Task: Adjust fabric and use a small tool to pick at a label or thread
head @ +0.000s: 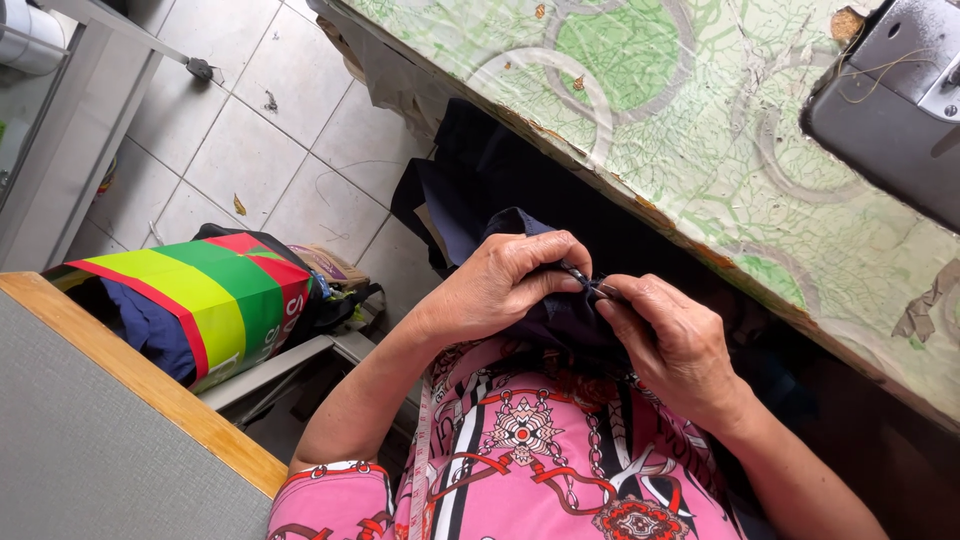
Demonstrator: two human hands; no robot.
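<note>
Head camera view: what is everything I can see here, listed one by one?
dark navy fabric: one piece, draped from the table edge down to the lap
small metal tool: one, dark, pinched between both hands' fingertips; exact kind too small to tell
table: one, green patterned cover, cracked, upper right
sewing machine: one, grey, top right corner, partly cut off
striped bag: one, red, yellow and green, on the floor at left
tiled floor: pale grey, upper left
measuring tape: one, pale, hanging over the pink patterned top
left hand: gripping the fabric
right hand: pinching fabric and tool
</note>
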